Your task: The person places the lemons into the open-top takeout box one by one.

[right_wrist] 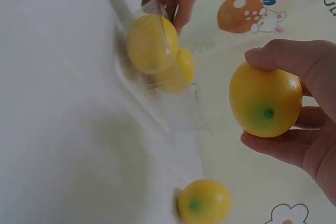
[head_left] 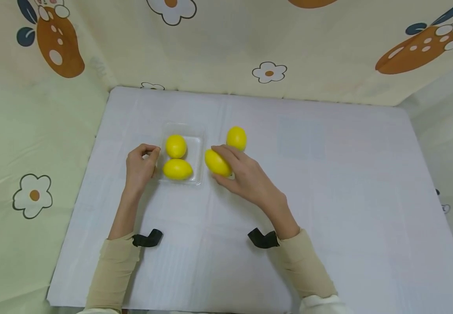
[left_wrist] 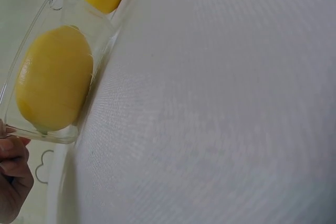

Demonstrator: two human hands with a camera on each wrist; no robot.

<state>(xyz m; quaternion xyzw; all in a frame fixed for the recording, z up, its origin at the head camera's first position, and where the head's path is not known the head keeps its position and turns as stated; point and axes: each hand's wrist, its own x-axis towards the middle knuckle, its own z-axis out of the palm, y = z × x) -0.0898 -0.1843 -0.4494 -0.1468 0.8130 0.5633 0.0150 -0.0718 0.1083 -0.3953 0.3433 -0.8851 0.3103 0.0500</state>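
My right hand grips a yellow lemon between thumb and fingers, just right of a clear plastic box. In the right wrist view this lemon is raised off the table, its green tip showing. With thumb and fingers my left hand pinches the box's left edge. Inside the box lie two lemons, a rear one and a front one. Another lemon rests on the table behind the right hand. From the left wrist, the front lemon shows through the box's wall.
A white cloth covers the table. Behind and to the left hangs a pale curtain printed with flowers and carrots. Black straps stick out from both wrists.
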